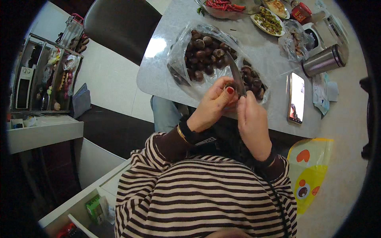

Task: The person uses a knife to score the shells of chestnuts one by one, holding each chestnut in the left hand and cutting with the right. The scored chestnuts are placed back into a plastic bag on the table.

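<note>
My left hand (218,96) is closed around a brown chestnut (230,85), partly hidden by the fingers and thumb. In my right hand (253,119) is a knife (235,71), its blade pointing up and away over the chestnuts and lying beside the held one; its handle is hidden in the fingers. Beyond my hands, a clear plastic bag (178,53) lies spread on the table (160,71) with many dark brown chestnuts (201,54) on it. Another group of chestnuts (253,81) rests in plastic just past my right hand.
At the right are a lit phone (296,98), a steel tumbler (323,62), a packet of wipes (321,93) and a knotted plastic bag (294,41). Farther back stand a plate of chopped food (268,23) and a bowl of red chillies (221,9). A dark chair (122,26) adjoins the table's left side.
</note>
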`<state>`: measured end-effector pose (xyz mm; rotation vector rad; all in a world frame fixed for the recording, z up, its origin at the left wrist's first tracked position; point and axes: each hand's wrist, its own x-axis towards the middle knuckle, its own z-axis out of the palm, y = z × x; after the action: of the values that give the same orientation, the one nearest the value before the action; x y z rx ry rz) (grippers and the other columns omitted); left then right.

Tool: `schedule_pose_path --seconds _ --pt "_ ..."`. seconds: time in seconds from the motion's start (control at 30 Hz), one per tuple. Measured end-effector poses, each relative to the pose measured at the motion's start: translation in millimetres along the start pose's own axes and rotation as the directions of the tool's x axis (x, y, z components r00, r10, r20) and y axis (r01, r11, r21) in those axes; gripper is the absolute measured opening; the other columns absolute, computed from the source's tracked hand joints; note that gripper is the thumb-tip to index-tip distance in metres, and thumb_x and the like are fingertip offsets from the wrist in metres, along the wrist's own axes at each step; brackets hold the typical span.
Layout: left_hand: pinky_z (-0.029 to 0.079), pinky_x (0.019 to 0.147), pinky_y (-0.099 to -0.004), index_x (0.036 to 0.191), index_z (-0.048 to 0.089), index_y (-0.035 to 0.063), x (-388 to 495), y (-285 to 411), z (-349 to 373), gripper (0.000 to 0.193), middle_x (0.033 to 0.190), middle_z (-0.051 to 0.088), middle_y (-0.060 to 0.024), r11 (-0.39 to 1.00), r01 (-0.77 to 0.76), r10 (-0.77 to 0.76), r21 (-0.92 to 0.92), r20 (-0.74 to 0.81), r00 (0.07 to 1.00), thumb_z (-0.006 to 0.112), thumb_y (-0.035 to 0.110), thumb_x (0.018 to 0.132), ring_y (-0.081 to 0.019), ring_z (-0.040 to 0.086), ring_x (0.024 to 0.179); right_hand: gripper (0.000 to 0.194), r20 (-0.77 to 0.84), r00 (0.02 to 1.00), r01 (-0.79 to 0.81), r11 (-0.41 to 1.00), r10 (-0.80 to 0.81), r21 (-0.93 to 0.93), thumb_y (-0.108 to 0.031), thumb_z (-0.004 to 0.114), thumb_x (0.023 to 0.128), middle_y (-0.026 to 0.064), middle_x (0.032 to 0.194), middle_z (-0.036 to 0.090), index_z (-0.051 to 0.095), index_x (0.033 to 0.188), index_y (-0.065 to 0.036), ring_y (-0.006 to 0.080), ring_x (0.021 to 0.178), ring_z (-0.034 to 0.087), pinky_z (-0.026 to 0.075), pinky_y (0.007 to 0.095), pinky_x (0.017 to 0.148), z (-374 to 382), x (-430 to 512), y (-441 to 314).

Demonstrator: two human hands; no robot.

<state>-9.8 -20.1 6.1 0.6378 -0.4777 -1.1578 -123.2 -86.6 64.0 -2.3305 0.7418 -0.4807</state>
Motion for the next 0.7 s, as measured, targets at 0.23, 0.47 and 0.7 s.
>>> schedule_pose_path --seconds 0.23,0.47,0.7 --pt "0.031 0.062 -0.0198 0.116 0.055 0.0023 1 4 -1 0.042 0.078 0.047 0.0038 0.997 0.036 -0.034 -0.073 0.025 0.999 0.051 0.039 0.097 -0.0058 0.037 0.067 0.014 -0.033 0.999 0.014 0.998 -0.012 0.056 -0.015 0.046 0.096 0.0239 0.066 0.055 0.043 0.091 -0.002 0.0445 0.062 0.056 0.042 0.0513 0.052 8 -3 2" --pt "0.031 0.06 -0.0203 0.119 0.053 0.0004 3 10 3 0.044 0.077 0.047 0.0042 0.999 0.022 -0.022 -0.036 -0.003 1.0 0.051 0.038 0.097 -0.0052 0.036 0.065 0.014 0.006 1.0 0.004 0.998 -0.003 -0.061 -0.014 0.049 0.095 0.0225 0.068 0.057 0.043 0.091 -0.002 0.0428 0.062 0.058 0.045 0.0498 0.052 7 -6 -3" --pt "0.03 0.057 -0.0191 0.111 0.054 0.0032 0 1 -2 0.04 0.076 0.045 0.005 0.999 -0.007 0.008 0.033 -0.006 1.0 0.051 0.041 0.096 -0.004 0.035 0.063 0.013 -0.029 0.999 0.012 0.968 -0.02 -0.251 -0.013 0.051 0.093 0.0205 0.069 0.058 0.044 0.092 -0.003 0.0397 0.062 0.059 0.046 0.0471 0.052 10 -12 -9"
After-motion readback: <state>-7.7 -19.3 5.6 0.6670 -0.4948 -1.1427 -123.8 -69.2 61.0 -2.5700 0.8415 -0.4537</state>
